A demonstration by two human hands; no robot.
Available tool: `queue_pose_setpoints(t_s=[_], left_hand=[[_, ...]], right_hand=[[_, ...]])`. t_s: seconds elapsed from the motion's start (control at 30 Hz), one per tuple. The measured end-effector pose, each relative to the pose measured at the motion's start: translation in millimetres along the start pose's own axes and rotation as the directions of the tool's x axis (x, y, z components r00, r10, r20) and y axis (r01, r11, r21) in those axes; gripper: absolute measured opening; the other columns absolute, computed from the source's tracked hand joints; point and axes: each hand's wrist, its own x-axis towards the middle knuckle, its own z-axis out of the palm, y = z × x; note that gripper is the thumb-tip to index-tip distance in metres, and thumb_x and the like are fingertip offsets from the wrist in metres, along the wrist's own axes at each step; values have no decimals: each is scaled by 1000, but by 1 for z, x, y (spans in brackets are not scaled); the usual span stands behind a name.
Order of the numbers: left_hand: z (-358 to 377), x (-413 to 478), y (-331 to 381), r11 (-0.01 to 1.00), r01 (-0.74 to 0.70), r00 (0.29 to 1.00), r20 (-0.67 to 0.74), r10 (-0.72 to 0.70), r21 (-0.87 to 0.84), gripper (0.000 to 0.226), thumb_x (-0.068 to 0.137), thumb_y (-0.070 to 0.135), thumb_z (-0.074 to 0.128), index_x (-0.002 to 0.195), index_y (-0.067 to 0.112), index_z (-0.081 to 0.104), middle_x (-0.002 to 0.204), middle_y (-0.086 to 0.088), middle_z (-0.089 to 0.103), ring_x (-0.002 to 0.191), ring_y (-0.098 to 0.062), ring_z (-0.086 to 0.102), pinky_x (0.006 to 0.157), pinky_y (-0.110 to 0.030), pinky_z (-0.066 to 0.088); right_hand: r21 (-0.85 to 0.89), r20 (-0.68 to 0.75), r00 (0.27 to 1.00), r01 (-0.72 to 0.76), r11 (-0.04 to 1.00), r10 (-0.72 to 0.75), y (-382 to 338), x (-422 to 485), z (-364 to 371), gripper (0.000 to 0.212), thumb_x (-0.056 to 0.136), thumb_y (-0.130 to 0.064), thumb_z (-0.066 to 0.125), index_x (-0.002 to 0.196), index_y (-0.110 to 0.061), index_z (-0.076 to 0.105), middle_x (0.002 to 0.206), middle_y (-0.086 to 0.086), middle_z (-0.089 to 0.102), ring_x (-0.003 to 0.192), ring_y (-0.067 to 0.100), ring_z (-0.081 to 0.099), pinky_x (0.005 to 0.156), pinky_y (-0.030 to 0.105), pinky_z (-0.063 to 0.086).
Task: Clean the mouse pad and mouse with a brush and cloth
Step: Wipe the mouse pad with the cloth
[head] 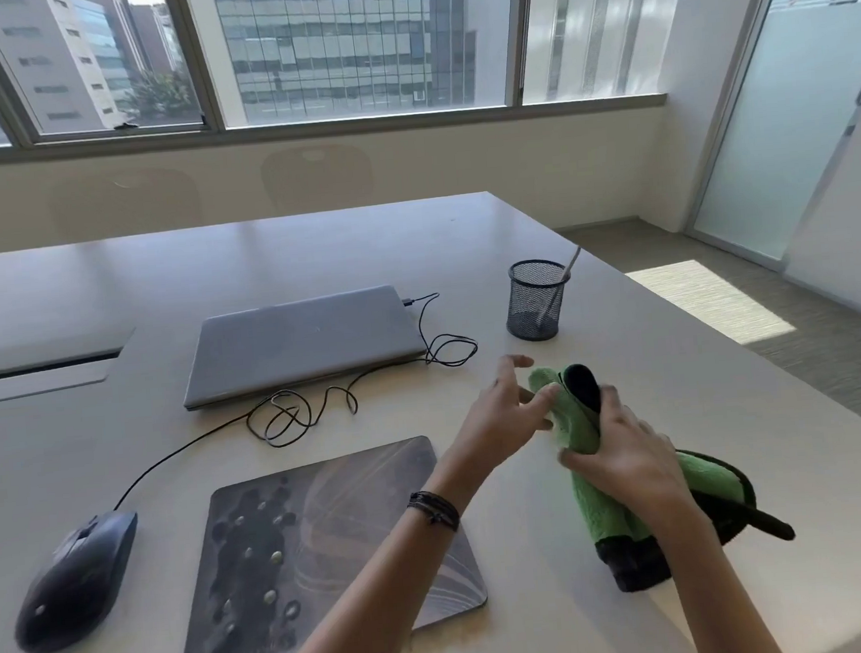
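Mouse pad point(332, 540) lies flat at the near table point(309, 253) edge, with pale specks and dark blotches across its left half; we cannot tell print from dirt. Mouse point(77, 575) sits off the pad, just beside its left edge, on the bare table. Its cable point(281, 420) runs back in loose loops to a closed laptop point(301, 344). Neither is being touched. The tools are to the right of the pad. The green cloth point(605, 513) is bunched around a dark rounded head, which we take for the brush point(582, 384), and a black handle pokes out low on the right. The right hand point(629, 457) is curled around the cloth bundle and gripping it. The left hand point(507, 413) is open with fingers spread, its tips at the cloth's far end, gripping nothing. A mesh cup point(537, 300) with one stick in it stands beyond the hands, near the right table edge. Our judgement is that the tools are being sorted out and no cleaning stroke is under way. Risks from here: the brush may slide out of the loose wrap as the cloth is pulled free and roll toward the right edge. A wide sweep of the left forearm over the pad could drag it. Lifting the mouse could tug the looped cable, snag it or shift the laptop. Brushing toward the mouse would push debris onto it.
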Motion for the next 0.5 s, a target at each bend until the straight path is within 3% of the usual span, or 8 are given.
queue_pose_setpoints(t_s=[0.1,0.17,0.5], left_hand=[[-15,-10,-1,949,-18,998,-52,36,314,40,89,44,52,124,27,42,99,5,69,96,-20,65,90,-38,48],[-28,-20,-1,912,-26,996,-67,59,409,37,89,47,51,121,30,45,102,10,68,99,-17,63,88,-36,45],[-110,-65,-26,848,-4,994,-90,61,530,34,91,45,48,120,28,53,107,11,66,102,-10,61,91,-35,48]], right_hand=[[-70,-3,1000,-24,997,24,-5,5,4,66,77,-37,62,129,-16,28,119,8,57,113,29,52,94,41,35],[-91,-31,998,-53,994,50,-7,9,7,58,78,-34,61,125,-16,32,114,9,61,111,30,54,93,40,34],[-63,-160,982,-115,991,103,-13,8,7,44,80,-13,60,119,-8,41,99,23,64,94,40,60,85,42,40]])
